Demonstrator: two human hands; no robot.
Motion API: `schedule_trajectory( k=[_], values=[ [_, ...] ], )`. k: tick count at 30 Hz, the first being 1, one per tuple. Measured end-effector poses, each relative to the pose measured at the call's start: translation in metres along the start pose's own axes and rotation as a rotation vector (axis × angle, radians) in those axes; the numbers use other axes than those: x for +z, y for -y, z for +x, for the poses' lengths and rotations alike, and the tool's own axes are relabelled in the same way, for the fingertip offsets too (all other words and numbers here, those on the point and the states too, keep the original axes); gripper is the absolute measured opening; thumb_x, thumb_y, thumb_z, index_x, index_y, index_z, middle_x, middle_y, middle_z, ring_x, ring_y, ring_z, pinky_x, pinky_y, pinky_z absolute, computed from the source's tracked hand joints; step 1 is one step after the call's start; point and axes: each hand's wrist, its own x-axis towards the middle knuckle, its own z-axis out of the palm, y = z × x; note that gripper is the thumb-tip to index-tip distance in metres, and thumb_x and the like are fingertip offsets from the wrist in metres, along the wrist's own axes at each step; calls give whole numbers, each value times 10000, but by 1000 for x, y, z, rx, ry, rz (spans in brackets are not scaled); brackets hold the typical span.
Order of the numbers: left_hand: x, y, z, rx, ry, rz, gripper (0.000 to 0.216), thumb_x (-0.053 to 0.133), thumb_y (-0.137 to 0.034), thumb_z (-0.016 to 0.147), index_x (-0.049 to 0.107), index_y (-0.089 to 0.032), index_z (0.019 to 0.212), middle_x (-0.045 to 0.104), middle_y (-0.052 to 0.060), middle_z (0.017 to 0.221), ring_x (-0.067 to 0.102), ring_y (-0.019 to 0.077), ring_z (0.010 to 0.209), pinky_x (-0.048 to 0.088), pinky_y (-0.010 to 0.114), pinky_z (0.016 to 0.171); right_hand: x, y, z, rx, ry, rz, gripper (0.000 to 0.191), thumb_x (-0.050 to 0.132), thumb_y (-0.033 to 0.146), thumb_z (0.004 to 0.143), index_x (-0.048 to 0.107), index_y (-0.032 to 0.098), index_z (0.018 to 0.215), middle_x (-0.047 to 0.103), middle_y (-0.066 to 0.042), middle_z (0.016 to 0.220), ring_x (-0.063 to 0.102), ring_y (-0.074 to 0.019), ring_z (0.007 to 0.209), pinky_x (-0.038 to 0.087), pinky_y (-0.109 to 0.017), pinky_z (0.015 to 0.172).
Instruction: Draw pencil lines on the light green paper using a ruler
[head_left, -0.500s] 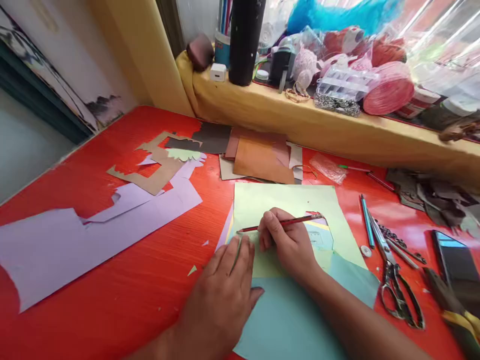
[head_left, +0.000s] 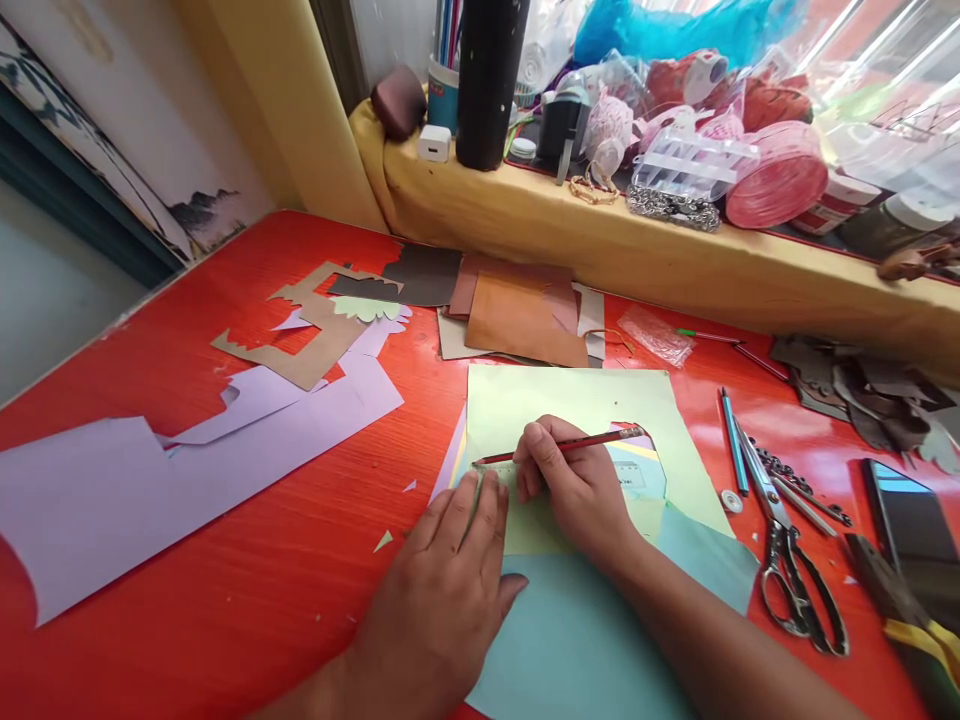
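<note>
The pencil [head_left: 600, 439] is pinched by the right hand [head_left: 581, 495]; the green paper [head_left: 577, 395] is pinned under the flat, spread left hand [head_left: 450, 590]. Steady pressure is advised against slipping.

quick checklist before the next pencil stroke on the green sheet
1. Pencil gripped in the right hand: ok.
2. Left hand flat on the green sheet, pinning it: ok.
3. Pencil tip touching the paper: cannot tell.
4. Left fingertips clear of the pencil tip: not ok, they lie close beside it.
5. Scissors apart from the right forearm, on the table: ok.
</note>
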Motion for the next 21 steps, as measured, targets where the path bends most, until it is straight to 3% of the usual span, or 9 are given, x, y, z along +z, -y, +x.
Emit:
schedule_trajectory(
  k=[13, 21],
  values=[
    [-2, 1, 3, 0, -45, -2, 602, 384, -503, 1189, 739, -97, 1459, 677, 144, 1564, 565, 325, 1471, 415, 446, 1213, 0, 0, 0, -7, 1, 19, 575, 658, 726, 1033, 646, 222, 756, 556, 43, 539, 582, -156, 506, 474, -294, 550],
    [-1, 1, 2, -1, -40, -3, 609, 423, -521, 1178, 727, -85, 1474, 664, 159, 1576, 547, 331, 1477, 415, 447, 1213, -1, 0, 0, -7, -20, 32, 568, 665, 721, 1033, 656, 220, 765, 562, 43, 531, 575, -152, 491, 456, -291, 537]
  ],
)
